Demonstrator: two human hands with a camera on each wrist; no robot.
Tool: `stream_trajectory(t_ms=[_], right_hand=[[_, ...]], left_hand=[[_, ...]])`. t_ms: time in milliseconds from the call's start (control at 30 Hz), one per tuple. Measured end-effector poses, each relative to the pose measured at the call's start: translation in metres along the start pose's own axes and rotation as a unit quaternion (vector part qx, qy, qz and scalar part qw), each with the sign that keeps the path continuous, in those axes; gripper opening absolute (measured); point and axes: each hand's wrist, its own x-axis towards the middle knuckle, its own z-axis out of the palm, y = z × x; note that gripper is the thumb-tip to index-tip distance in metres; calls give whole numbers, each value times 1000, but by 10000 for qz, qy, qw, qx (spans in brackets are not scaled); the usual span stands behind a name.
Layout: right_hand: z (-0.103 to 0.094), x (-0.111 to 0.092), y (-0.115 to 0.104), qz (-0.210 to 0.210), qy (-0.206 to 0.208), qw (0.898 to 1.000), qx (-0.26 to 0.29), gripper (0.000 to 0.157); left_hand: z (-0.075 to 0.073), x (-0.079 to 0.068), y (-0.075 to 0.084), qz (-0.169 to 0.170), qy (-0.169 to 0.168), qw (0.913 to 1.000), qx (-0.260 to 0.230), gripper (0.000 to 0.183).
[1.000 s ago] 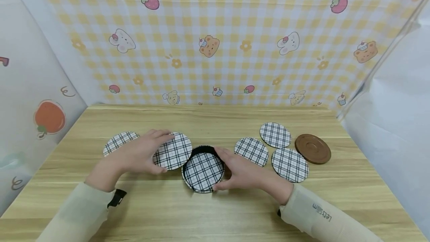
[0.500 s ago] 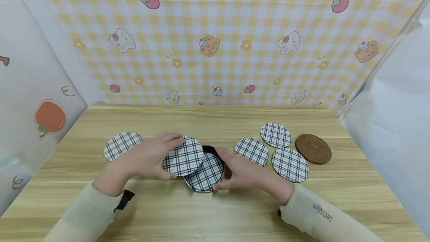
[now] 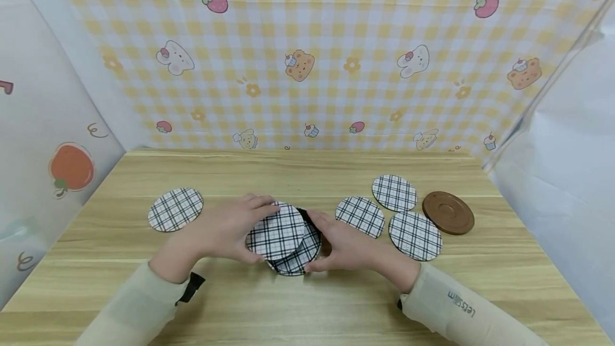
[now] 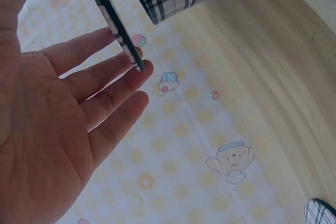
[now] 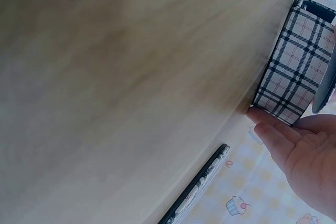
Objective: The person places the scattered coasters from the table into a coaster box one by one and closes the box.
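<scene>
My left hand (image 3: 223, 231) pinches a round plaid coaster (image 3: 276, 231) by its edge, thumb in front and fingers behind. The coaster hangs tilted over the left part of a round plaid coaster holder (image 3: 309, 247) with a dark inner wall. Its thin dark edge shows between the fingers in the left wrist view. On the right, my right hand (image 3: 348, 244) holds the holder's side between thumb and fingers. The holder's checked outer wall (image 5: 296, 66) stands on the table in the right wrist view. Whether the plaid surface inside is another coaster or the bottom, I cannot tell.
One plaid coaster (image 3: 176, 209) lies on the wooden table (image 3: 307, 308) at the left. Three more, including a near one (image 3: 415, 235), lie at the right beside a brown round disc (image 3: 448, 212). A checked cloth (image 3: 336, 100) hangs behind.
My left hand has carried the coaster rightward from beside the holder to above it, covering much of the opening. The left table coaster is now fully uncovered. My right hand stays put.
</scene>
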Motion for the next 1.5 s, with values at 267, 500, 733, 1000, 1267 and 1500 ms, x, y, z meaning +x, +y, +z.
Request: stream_trajectory(t_ms=[267,500,733,1000,1267,1500], right_hand=[[1,1,1,-67,46,10000,30,109],[1,1,1,-48,30,10000,17,109],[0,1,0,19,-5,10000,5,111],[0,1,2,-23,-11,10000,29,110],[0,0,2,-27,-25,10000,46,109],[0,1,1,-52,-4,9999,94,109]], left_hand=[[5,7,3,150,-164,9997,-124,95],[7,13,7,253,-193,9994,-113,95],[9,15,11,214,-306,9992,-106,95],[10,18,16,176,-423,9989,-133,93],[13,21,18,267,-501,9983,-146,92],[13,20,18,185,-496,9984,-179,92]])
